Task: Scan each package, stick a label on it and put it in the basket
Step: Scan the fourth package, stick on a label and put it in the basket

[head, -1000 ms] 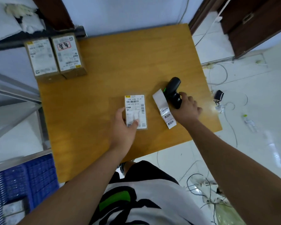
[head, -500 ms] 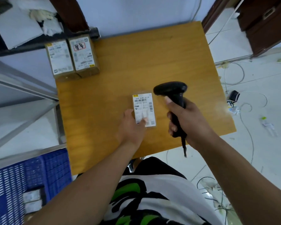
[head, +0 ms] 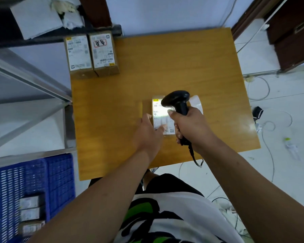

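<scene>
A small package (head: 158, 118) with a white shipping label lies in the middle of the wooden table (head: 165, 67). My left hand (head: 147, 132) holds its near left corner, thumb on the label. My right hand (head: 191, 128) grips a black barcode scanner (head: 177, 102) whose head hovers over the package's far end; a bright light patch falls on the label. A white strip of labels (head: 197, 102) peeks out behind the scanner. The blue basket (head: 51, 181) stands on the floor at the lower left with several packages (head: 29, 214) in it.
Two more cardboard packages (head: 79, 55) (head: 104, 53) sit side by side at the table's far left corner. A metal shelf frame (head: 25, 81) stands to the left. Cables (head: 263, 123) and small items litter the white floor on the right.
My right hand picked the scanner up off the table and brought it left over the package; light now falls on the label. My left hand stayed on the package.
</scene>
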A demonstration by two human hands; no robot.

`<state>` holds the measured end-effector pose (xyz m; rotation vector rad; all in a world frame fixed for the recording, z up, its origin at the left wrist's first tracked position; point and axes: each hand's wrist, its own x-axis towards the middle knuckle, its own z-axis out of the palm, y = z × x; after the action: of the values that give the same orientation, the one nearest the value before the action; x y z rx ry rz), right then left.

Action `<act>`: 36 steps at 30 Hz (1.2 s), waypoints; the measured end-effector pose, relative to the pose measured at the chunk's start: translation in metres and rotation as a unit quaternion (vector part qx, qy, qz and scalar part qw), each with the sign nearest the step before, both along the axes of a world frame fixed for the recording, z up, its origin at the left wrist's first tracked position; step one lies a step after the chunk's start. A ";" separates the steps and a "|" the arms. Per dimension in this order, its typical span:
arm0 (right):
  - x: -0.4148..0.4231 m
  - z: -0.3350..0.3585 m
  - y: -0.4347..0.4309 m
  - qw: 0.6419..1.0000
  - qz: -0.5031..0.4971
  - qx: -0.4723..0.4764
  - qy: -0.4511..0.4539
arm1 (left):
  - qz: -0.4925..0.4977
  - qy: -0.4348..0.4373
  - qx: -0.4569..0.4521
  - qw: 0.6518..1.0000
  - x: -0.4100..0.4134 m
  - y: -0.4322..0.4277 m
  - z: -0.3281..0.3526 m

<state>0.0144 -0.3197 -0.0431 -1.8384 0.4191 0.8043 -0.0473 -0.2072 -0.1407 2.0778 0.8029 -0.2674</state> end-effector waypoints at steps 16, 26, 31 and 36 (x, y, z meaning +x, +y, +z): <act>-0.004 -0.009 0.010 0.998 0.040 -0.038 -0.036 | 0.047 -0.004 -0.031 0.998 -0.012 0.007 -0.007; -0.007 -0.004 0.010 0.995 0.059 -0.064 -0.049 | 0.045 0.013 -0.037 0.998 -0.008 0.007 -0.012; -0.009 0.011 0.006 0.995 0.060 -0.059 -0.055 | 0.027 0.059 -0.042 0.997 -0.004 0.010 -0.010; -0.008 0.024 0.002 0.994 0.065 -0.056 -0.065 | -0.018 0.116 -0.034 0.993 0.003 0.018 -0.008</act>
<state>0.0067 -0.3181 -0.0192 -2.0257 0.2667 0.7565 -0.0438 -0.1892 -0.1488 2.0214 0.8819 -0.5566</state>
